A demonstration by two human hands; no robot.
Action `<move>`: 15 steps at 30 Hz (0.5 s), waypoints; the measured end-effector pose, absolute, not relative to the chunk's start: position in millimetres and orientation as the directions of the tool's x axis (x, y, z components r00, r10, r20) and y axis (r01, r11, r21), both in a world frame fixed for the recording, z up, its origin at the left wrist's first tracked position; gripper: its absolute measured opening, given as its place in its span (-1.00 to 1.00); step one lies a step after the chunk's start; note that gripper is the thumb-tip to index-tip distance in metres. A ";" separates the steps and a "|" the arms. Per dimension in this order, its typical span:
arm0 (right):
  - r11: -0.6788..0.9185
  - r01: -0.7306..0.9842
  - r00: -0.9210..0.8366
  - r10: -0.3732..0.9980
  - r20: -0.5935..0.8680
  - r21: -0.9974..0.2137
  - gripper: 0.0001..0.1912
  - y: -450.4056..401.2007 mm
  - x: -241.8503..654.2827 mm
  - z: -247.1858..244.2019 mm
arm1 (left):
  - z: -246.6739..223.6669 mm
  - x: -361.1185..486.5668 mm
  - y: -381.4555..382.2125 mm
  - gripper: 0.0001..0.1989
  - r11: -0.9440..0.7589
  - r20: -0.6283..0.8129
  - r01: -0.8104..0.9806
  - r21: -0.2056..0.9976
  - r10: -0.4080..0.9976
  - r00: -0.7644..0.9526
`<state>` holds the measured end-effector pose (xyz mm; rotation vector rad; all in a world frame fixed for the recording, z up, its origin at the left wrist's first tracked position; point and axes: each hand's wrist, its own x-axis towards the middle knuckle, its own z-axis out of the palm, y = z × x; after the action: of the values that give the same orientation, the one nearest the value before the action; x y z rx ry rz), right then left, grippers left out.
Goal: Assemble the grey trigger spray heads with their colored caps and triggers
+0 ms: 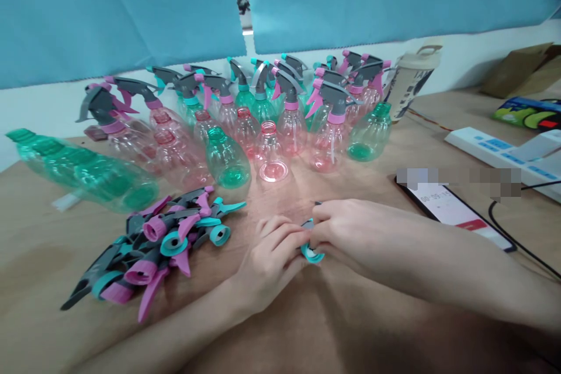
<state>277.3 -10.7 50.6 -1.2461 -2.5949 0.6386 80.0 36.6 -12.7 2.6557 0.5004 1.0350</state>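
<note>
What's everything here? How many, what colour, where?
Sprayer bottles: many, pink or green, back
Open bottles: several, pink or green, mid-table
Loose spray heads: many, grey, pink, turquoise, left
Held spray head: one, grey, turquoise, centre
Cup: one, cream, back right
Box: one, brown, right
Packet: one, multicoloured, right
Power strip: one, white, right
Phone: one, black-edged, right
Cables: some, dark, right
Curtains: two, blue, behind
Table: one, brown, underneath
Hands: two, bare, centre

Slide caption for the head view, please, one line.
Left hand and right hand grip a teal-collared spray head, a pile of spray heads to the left, pink and green bottles beyond.
</note>
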 end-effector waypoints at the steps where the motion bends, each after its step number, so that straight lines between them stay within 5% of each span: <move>1: 0.558 0.700 -0.631 0.775 -0.020 -0.446 -0.76 -10.1 274.8 52.2 | -12.8 79.9 36.7 -0.89 -0.903 0.591 0.228 0.364 0.413 0.693; 4: 0.569 0.732 -0.620 0.784 -0.021 -0.374 -0.88 -8.3 265.0 59.1 | -13.6 79.7 37.0 -0.89 -0.880 0.556 0.241 0.409 0.450 0.699; 15: 0.581 0.772 -0.593 0.804 0.039 -0.259 -0.75 -2.4 255.7 64.6 | -13.3 83.2 36.9 -0.87 -0.848 0.519 0.300 0.437 0.511 0.685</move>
<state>255.7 -2.4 64.6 -1.3331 -2.6554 0.3231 83.2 36.9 -13.3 2.5811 0.6408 0.9340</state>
